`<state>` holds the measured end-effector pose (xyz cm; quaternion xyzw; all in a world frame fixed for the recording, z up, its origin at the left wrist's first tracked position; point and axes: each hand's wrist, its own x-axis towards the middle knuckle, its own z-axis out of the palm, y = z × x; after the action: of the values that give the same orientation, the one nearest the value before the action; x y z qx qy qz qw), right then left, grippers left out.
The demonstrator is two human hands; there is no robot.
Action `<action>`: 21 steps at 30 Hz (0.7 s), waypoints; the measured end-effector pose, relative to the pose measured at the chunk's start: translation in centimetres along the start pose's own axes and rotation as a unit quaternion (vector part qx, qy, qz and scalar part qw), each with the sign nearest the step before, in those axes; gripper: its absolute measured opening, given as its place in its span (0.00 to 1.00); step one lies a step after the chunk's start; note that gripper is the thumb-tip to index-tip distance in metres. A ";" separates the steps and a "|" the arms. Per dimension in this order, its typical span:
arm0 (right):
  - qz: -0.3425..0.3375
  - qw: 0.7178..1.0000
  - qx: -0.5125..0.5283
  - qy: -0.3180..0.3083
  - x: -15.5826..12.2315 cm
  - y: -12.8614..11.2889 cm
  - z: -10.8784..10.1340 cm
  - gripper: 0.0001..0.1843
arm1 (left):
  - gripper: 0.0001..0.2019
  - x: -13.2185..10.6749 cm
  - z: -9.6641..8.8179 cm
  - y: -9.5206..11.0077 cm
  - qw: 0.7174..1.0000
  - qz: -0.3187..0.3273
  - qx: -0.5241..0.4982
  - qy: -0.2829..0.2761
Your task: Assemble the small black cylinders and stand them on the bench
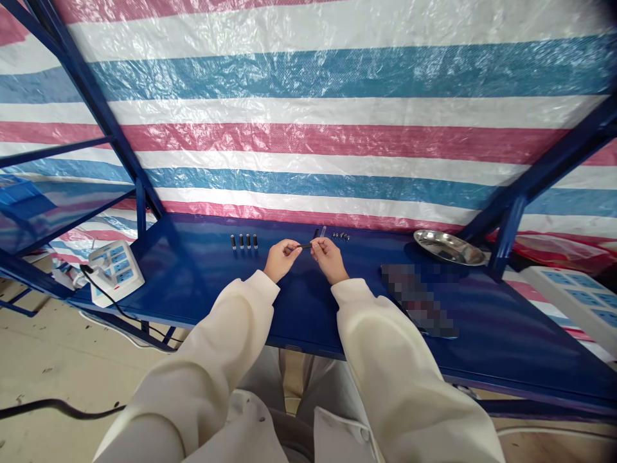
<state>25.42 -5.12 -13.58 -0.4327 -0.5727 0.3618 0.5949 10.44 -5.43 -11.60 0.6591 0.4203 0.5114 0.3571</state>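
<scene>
My left hand (281,258) and my right hand (328,256) are close together above the blue table (202,283). Between them runs a thin black pen-like rod (305,245), pinched at its left end by my left hand and at its right end by my right. Just behind my right hand, a black slim piece (316,233) and a clear slim piece (323,231) stick up, partly hidden by the fingers. To the left, several short black cylinders with light lower ends (244,242) stand upright in a row. Several small shiny metal parts (341,237) lie to the right.
An oval metal dish (448,247) stands at the back right, with a pixelated flat dark object (418,299) in front of it. A white power strip (118,273) with plugged-in cords sits at the left end; another power strip (576,299) is far right. Striped sheeting (318,135) hangs behind.
</scene>
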 end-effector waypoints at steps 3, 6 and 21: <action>-0.011 1.000 -0.026 0.005 -0.1 0.0 0.0 0.19 | 0.06 -0.1 0.1 0.2 1.000 0.016 0.020 0.004; -0.035 0.995 -0.096 0.014 -0.3 -0.3 -0.1 0.17 | 0.06 -0.1 0.1 0.4 0.999 0.032 0.035 0.019; 0.019 0.984 -0.171 -0.040 -0.9 -1.2 -0.1 0.24 | 0.06 0.9 -1.2 4.3 0.922 0.168 0.333 -0.107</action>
<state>25.35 -6.41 -12.78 -0.5237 -0.6414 0.2871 0.4816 10.17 -6.25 -7.16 0.8515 0.4088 0.3210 0.0690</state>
